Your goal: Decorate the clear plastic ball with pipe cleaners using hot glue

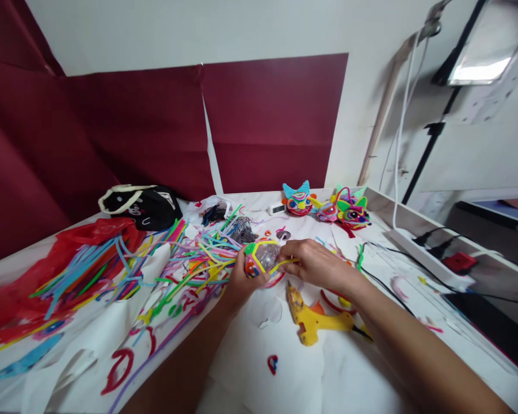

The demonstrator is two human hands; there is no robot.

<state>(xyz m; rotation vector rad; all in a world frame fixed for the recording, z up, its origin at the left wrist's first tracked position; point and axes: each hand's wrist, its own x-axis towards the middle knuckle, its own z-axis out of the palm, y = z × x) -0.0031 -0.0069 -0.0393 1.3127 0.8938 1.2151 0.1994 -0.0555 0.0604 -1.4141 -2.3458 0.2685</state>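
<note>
My left hand (240, 280) is closed round a clear plastic ball (268, 256), partly covered with coloured pipe cleaners. Yellow, green and orange pieces show on its left side; the right side is bare plastic. At that bare side, my right hand (304, 261) pinches a yellow pipe cleaner (285, 263) that runs along the ball's lower edge. Just below my right hand lies a yellow hot glue gun (313, 319), its nozzle pointing up and left. A small red and blue curled piece (272, 364) rests on the white surface nearer to me.
Loose pipe cleaners (198, 259) and a red plastic bag (30, 276) spread over the left. A black pouch (151, 208) stands behind them. Finished animal heads (300, 201) sit at the back, beside a small white digital clock (277, 209). A power strip (429, 259) with cables lies right.
</note>
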